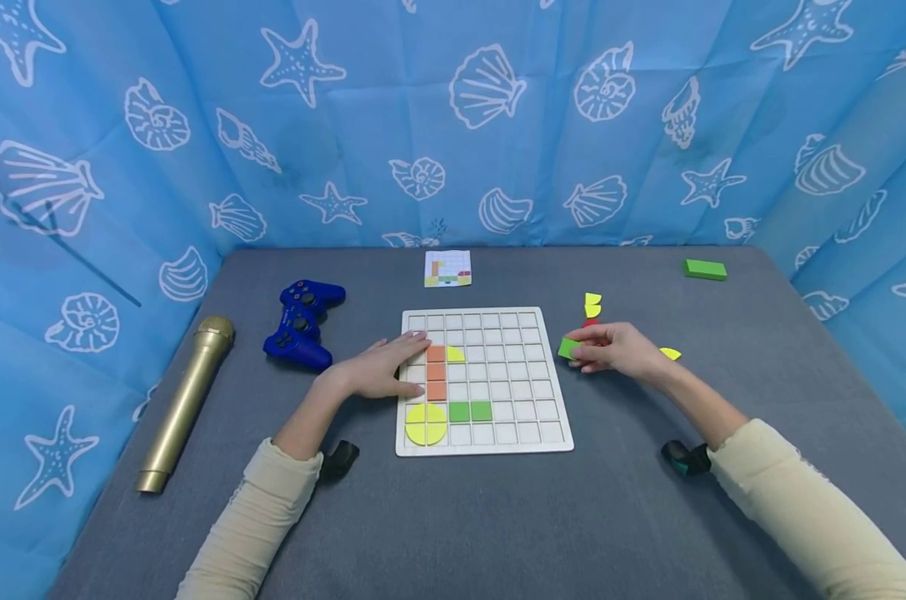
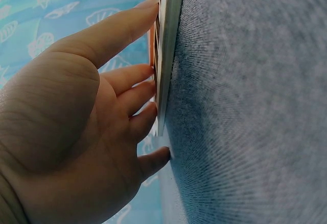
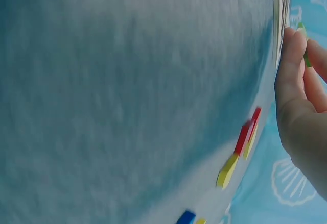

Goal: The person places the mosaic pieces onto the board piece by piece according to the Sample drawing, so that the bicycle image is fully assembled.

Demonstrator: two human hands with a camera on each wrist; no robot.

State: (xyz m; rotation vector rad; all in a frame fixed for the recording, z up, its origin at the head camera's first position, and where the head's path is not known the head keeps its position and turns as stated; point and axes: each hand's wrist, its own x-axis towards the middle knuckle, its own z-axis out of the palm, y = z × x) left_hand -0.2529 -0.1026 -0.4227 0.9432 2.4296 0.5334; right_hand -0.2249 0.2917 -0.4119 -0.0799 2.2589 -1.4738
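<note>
A white grid board (image 1: pixel 490 451) lies on the grey table. My left hand (image 1: pixel 377 369) rests on its left side with fingers extended; in the left wrist view the fingertips (image 2: pixel 148 110) meet the board's edge. Three orange square tiles (image 1: pixel 437 372) form a column on the board, with a yellow quarter-circle tile (image 1: pixel 455 355) beside the top one. Yellow quarters make a full circle (image 1: pixel 417 435) at the lower left, and two green tiles (image 1: pixel 459 412) sit right of it. Just off the board's right edge, my right hand (image 1: pixel 618 350) pinches a green tile (image 1: pixel 568 348) between thumb and fingers.
Yellow pieces (image 1: pixel 593 302) and a partly hidden red piece (image 1: pixel 589 322) lie around the right hand; a blue piece (image 3: pixel 186 217) shows in the right wrist view. Farther out are a pattern card (image 1: pixel 448 268), green block (image 1: pixel 704 269), blue game controller (image 1: pixel 302 323) and gold microphone (image 1: pixel 186 404).
</note>
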